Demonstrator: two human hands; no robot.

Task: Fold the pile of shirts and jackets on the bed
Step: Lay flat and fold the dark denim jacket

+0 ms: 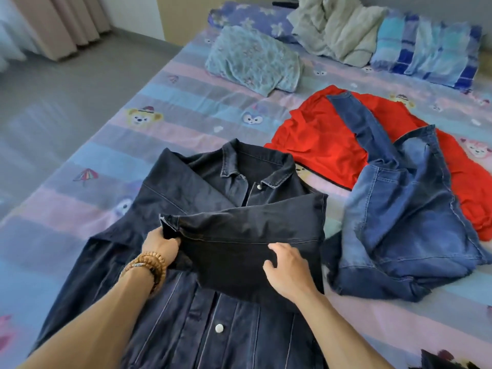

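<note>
Standing by the bed [186,83], I see the dark jacket [202,310] laid flat on its back near the front edge, collar away from the person, buttons up the middle. From the left: the left hand [162,247], a bead bracelet [149,265] on its wrist, has its fingers curled round the cuff end of the sleeve [245,235] that is drawn across the chest. The right hand [286,267] lies on the same sleeve further along, fingers bent and spread on the cloth; it seems to press more than pinch, though I cannot tell whether the thumb is tucked under. This is denim, I would judge thick and fairly heavy, stiff enough to hold a crease but inclined to spring at the seams, and not slippery on the cotton sheet. The cuff, hem and shoulder seams look the best places to hold, since the doubled stitching gives a firm edge. To the right lies the blue jacket [404,222], crumpled and partly over the red shirt [316,139], both not yet folded. The shirt looks thin, light and limp; it would want both shoulders held to keep it square.
</note>
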